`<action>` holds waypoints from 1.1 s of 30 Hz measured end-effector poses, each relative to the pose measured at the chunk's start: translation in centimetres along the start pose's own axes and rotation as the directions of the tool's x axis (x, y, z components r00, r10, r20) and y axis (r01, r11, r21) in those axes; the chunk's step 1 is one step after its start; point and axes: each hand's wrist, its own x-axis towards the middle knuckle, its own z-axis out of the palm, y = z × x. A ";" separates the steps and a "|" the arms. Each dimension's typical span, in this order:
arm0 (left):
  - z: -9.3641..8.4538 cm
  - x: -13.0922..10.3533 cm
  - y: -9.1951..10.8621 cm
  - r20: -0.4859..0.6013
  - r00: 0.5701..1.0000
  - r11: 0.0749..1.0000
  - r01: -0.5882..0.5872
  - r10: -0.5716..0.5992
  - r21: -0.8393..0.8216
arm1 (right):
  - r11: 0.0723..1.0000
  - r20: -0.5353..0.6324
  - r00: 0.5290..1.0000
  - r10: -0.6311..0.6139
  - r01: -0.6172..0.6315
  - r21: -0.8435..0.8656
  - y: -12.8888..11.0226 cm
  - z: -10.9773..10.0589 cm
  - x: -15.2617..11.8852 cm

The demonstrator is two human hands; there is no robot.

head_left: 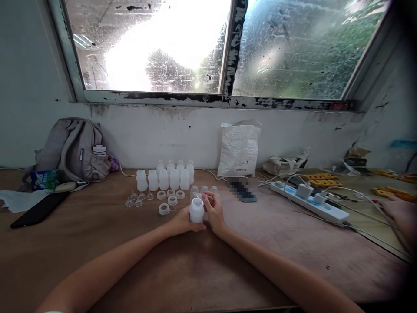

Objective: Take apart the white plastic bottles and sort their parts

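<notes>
My left hand [181, 221] is wrapped round a white, open-mouthed baby bottle [196, 211], held upright above the table. Close to the bottle's right side is my right hand [214, 212], its fingers pinched together; what they hold, if anything, is too small to make out. Clear dome caps [194, 190] stand just behind my hands, partly hidden by them. To the left lie several white collar rings [164, 209] and several clear bottle nipples [138, 202]. Behind these stands a row of white baby bottles [163, 180], with bottles topped by clear caps [170, 165] at the back.
A phone [243, 191] and a white padded bag [240, 150] are beyond my right hand. A power strip [309, 202] with cables runs right. Another person's hand [395, 211] is at far right, near yellow parts [321, 180]. At left are a backpack [76, 150] and a black case [41, 209].
</notes>
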 end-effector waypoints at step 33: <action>-0.8 -0.8 1.1 0.107 0.969 0.940 0.244 -0.224 -0.238 | 0.973 0.535 0.826 0.175 -0.228 0.033 -3.2 -0.8 0.0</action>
